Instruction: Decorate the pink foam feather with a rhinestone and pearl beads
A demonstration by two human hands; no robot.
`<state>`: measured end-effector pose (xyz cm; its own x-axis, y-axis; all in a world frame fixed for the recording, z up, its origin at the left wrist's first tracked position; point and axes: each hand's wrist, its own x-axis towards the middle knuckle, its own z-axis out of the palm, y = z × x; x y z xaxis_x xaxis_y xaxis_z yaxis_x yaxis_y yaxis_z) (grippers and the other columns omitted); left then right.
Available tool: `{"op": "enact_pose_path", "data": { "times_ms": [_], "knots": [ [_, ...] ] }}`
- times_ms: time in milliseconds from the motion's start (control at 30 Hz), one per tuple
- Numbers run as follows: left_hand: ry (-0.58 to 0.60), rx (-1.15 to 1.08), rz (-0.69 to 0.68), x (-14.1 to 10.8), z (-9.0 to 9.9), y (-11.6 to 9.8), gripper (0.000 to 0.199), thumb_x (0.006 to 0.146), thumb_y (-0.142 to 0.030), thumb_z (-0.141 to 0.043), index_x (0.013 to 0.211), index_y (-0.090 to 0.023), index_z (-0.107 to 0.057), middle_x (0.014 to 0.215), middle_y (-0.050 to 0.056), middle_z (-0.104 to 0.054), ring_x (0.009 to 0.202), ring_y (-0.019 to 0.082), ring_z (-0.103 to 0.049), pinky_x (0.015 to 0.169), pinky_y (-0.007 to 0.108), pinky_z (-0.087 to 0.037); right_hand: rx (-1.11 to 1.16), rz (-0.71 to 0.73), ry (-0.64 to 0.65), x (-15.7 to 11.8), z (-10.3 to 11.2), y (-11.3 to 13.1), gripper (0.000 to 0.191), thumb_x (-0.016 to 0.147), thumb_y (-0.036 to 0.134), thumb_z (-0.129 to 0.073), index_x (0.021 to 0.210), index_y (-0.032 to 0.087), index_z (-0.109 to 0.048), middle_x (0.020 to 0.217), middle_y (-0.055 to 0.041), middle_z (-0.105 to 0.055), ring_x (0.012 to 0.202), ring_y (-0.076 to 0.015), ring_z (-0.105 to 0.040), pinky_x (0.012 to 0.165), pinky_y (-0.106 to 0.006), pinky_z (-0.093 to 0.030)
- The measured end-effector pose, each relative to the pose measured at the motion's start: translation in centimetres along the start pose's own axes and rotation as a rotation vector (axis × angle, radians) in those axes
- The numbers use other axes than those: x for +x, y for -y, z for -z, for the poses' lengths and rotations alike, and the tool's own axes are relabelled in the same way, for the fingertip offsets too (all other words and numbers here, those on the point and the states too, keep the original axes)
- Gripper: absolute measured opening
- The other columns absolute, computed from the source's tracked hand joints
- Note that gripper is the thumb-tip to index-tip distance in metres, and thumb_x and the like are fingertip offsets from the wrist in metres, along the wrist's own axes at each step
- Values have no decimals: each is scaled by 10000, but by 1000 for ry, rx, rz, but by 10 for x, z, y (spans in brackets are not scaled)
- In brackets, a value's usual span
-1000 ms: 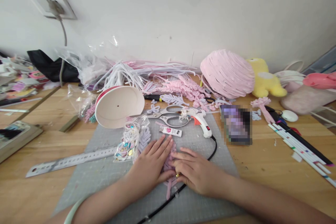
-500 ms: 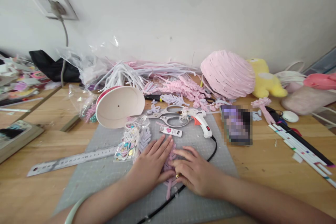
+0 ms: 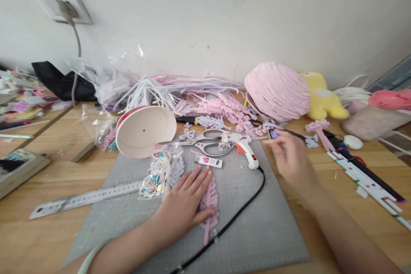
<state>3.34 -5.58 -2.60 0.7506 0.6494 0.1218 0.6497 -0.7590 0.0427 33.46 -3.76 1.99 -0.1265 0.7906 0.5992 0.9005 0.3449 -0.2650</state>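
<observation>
My left hand (image 3: 188, 199) lies flat with fingers stretched, pressing a pink pipe-cleaner leaf (image 3: 210, 197) against the grey cutting mat (image 3: 250, 231). Part of the leaf is hidden under the palm. My right hand (image 3: 292, 158) is over a phone (image 3: 273, 134) at the mat's right edge, index finger extended and other fingers partly curled; it covers most of the phone. Beyond my left fingertips is a white lighter (image 3: 208, 161). A white hot glue gun (image 3: 247, 150) rests beside grey scissors (image 3: 212, 142), its black cord crossing the mat near the leaf.
A metal ruler (image 3: 86, 199) and a bag of beads (image 3: 156, 177) lie to the left. Behind stand a cut white cup (image 3: 146, 130), pink fuzzy pieces (image 3: 224, 109), a large pink ball-shaped bundle (image 3: 278, 90) and a yellow plush toy (image 3: 324, 96). White strips (image 3: 366, 182) lie at right.
My right hand has left the pink leaf and moved right and away from me, over the phone. My left hand stays on the leaf, more of which now shows.
</observation>
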Motion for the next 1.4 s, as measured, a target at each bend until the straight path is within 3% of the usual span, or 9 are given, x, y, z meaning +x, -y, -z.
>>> {"op": "enact_pose_path", "data": {
  "times_ms": [133,233,333,600,833,1200,1300,1400],
  "knots": [
    [59,-66,25,0,3,0,737,854,-582,-423,1406,-116,-278,1443,94,-339,1310,274,-328,1012,415,-363,-246,-249,19,0,8,-56,190,852,310,-341,781,202,-480,738,-102,-620,765,-264,-578,708,-411,-411],
    [97,-118,51,2,7,0,718,859,-538,-456,1405,-107,-277,1445,102,-336,1318,275,-314,1026,435,-362,-315,-294,109,-4,7,-70,168,819,327,-352,748,214,-454,706,-88,-613,747,-268,-581,707,-416,-398],
    [94,-175,86,3,14,0,640,884,-451,-459,1390,-91,-307,1431,118,-360,1311,268,-327,1031,440,-368,-291,-330,125,-3,11,-66,156,806,340,-358,731,225,-432,682,-79,-618,732,-269,-585,716,-422,-403],
    [-90,-283,6,0,24,0,449,899,-277,-431,1320,-121,-413,1330,126,-495,1248,254,-413,1001,435,-412,-160,-360,-154,3,31,-55,96,808,322,-393,833,230,-389,872,-151,-689,903,-285,-616,839,-446,-425],
    [-145,-312,-53,0,26,0,406,890,-234,-429,1281,-125,-446,1281,127,-538,1213,250,-450,975,423,-441,-124,-379,-133,4,30,-46,74,807,307,-408,820,236,-389,872,-169,-684,897,-289,-626,828,-433,-437],
    [-123,-301,-28,1,24,-1,362,904,-224,-419,1242,-119,-497,1247,114,-569,1177,246,-480,952,424,-453,-40,-405,-120,1,28,-49,97,836,304,-422,863,214,-447,931,-159,-689,977,-269,-604,884,-438,-425],
    [-46,-272,26,3,21,-1,401,888,-243,-463,1269,-120,-483,1289,122,-534,1204,268,-453,968,458,-437,10,-401,-150,0,27,-46,151,837,328,-458,883,201,-523,959,-129,-678,988,-247,-591,901,-417,-419],
    [60,-271,42,5,19,0,459,871,-260,-502,1311,-140,-444,1349,119,-475,1246,274,-410,991,468,-416,131,-473,-244,1,27,-40,179,779,358,-560,837,193,-600,872,-84,-670,836,-220,-619,801,-369,-475]
  ]
}}
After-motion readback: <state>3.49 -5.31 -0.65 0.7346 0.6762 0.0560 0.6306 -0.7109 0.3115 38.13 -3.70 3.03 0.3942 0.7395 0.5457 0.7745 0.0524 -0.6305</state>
